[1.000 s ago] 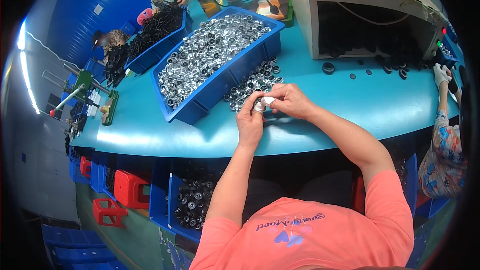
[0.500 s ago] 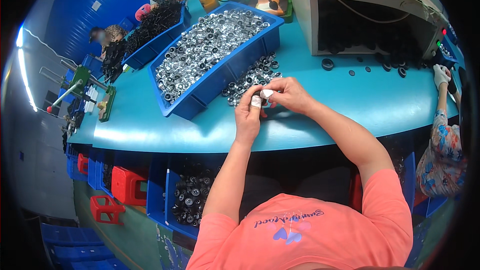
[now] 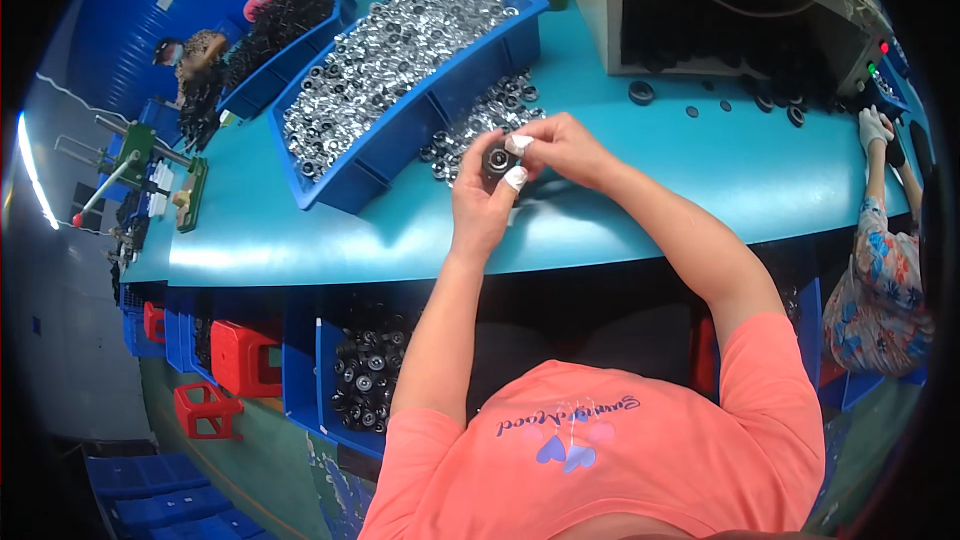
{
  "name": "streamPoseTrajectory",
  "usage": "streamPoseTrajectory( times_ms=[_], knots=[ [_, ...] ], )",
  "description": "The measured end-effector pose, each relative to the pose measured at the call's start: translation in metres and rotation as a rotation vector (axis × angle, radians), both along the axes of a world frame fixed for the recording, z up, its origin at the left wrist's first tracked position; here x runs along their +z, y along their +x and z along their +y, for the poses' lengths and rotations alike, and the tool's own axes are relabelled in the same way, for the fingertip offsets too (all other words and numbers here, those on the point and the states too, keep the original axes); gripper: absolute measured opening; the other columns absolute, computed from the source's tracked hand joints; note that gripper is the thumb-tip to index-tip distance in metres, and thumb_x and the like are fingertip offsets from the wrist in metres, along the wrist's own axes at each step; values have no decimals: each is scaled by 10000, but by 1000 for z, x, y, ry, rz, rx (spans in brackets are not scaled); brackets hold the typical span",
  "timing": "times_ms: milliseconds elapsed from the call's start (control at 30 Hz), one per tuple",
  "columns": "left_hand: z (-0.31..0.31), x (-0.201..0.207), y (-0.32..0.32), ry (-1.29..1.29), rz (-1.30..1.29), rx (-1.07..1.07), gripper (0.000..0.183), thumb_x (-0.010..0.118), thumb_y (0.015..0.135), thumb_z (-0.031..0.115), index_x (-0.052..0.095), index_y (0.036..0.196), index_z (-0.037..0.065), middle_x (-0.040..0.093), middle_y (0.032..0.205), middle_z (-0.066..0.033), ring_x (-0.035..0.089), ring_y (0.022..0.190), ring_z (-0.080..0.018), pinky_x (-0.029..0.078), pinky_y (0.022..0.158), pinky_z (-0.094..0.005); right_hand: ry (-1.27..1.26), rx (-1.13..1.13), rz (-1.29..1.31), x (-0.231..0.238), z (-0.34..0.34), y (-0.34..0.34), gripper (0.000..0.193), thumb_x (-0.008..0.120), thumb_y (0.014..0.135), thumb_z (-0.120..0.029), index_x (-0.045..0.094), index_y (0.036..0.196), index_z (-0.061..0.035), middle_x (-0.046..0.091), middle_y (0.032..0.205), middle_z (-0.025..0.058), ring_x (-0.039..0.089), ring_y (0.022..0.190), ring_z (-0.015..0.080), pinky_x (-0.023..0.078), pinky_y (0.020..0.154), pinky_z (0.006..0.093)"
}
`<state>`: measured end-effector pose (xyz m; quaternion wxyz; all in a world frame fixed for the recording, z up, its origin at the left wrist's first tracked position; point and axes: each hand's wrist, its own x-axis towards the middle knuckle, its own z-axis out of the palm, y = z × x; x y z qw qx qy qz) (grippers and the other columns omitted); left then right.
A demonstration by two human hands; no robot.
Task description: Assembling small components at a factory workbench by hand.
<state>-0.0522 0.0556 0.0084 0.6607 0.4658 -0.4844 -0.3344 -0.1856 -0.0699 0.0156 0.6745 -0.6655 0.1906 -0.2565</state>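
My left hand point(image 3: 481, 205) is closed round a small round black part with a silver centre point(image 3: 499, 159), its face tilted up toward me. White wrapping covers the thumb tip. From the right, my right hand point(image 3: 568, 152) pinches at the edge of the same part, a white covering on its finger end; whether anything else is between those fingers is hidden. Just beyond both hands lies a loose pile of shiny silver round pieces point(image 3: 505, 100) on the teal table. It spreads beside a long blue bin point(image 3: 400, 155) heaped with silver pieces point(image 3: 390, 50).
A pale box-shaped machine point(image 3: 600, 10) stands at the back right, black discs point(image 3: 641, 93) in front. A co-worker's gloved hand point(image 3: 875, 127) is at far right. Below the table sits a blue bin of black wheels point(image 3: 368, 365); red stools point(image 3: 240, 358) are at left. A green hand press point(image 3: 135, 160) stands far left.
The view has shifted, so the table sits higher in the picture. The part between my hands now shows its round face; before, my fingers mostly covered it.
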Motion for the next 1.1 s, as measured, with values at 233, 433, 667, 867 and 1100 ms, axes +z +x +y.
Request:
streamPoseTrajectory(
  times_ms=[233,433,667,867,1100],
  knots=[
    [-5,-11,0,20,-93,58,500,696,927,23,544,1403,45,696,1105,-42,675,975,-123,555,753,-251,98,-13,8,-2,6,4,236,755,887,-156,709,1074,-22,695,901,31,647,783,100,536,664,260],
    [-6,-9,-8,21,-490,243,495,707,861,-15,604,1340,52,745,1054,-103,724,925,-164,579,783,-311,62,-125,27,-27,-1,10,189,761,813,-72,713,987,-16,703,843,45,647,727,112,529,636,278],
    [-6,-8,-10,64,-640,345,495,694,807,-36,637,1287,71,760,967,-124,748,842,-205,582,752,-322,-81,-254,141,-16,9,12,178,752,792,-78,720,963,-36,704,822,50,655,708,132,532,636,302],
    [-4,-2,-11,7,-815,378,457,698,820,-28,642,1266,54,752,957,-103,724,803,-168,579,721,-314,-193,-272,263,-5,16,7,173,766,813,-118,698,954,-44,692,838,33,666,777,123,545,688,292],
    [0,3,-4,125,-74,41,444,728,911,49,587,1332,52,699,1036,-6,669,887,-77,507,596,-194,269,139,-20,-3,-6,-7,278,659,1003,-290,676,1121,-38,683,1031,32,660,936,121,558,803,291]
  ],
)
